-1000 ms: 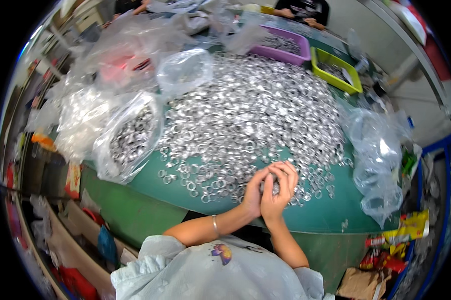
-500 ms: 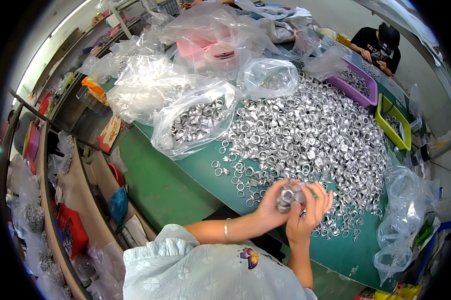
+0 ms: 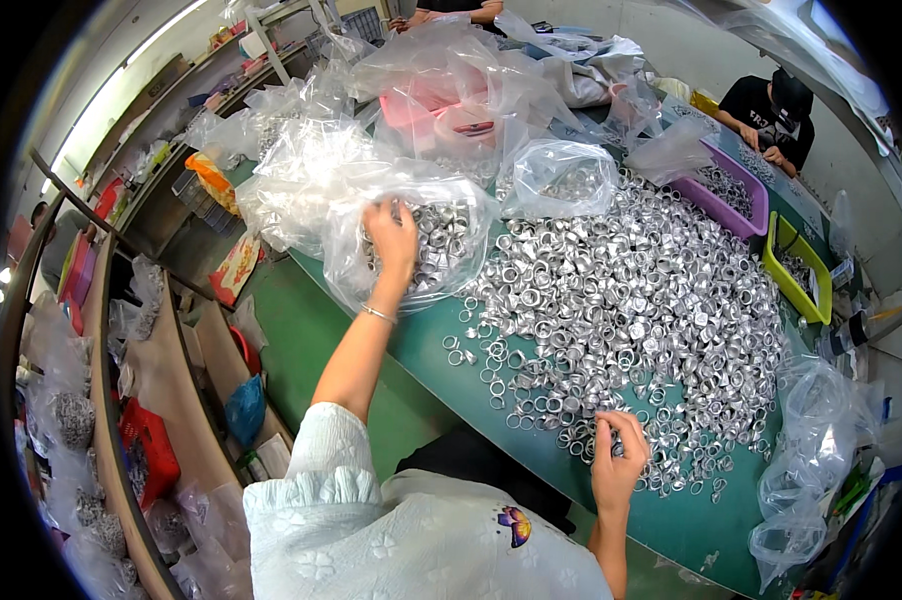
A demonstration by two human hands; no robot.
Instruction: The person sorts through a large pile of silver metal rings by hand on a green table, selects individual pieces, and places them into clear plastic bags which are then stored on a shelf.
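Observation:
My left hand [image 3: 392, 240] reaches into the clear plastic bag [image 3: 349, 265] on the left part of the table. Its fingers are apart over the silver-coloured metal rings [image 3: 441, 240] inside, and no clump of rings shows in it. Close to my body, my right hand [image 3: 619, 455] is at the near edge of a big heap of loose metal rings [image 3: 631, 290]. Thumb and forefinger come together there in a pinch; anything between the tips is too small to make out.
Purple [image 3: 756, 218] and yellow-green baskets [image 3: 813, 305] of metal pieces stand right of the heap. Clear bags [image 3: 801, 440] lie at the right edge. Behind are another open bag [image 3: 561, 175] and a pink container [image 3: 411, 115]. A person [image 3: 771, 115] works at the far right; shelves line the left.
My hands were together holding a clump of rings. The left has moved forward and left into the bag, where the clump no longer shows; the right has dropped to the heap's edge.

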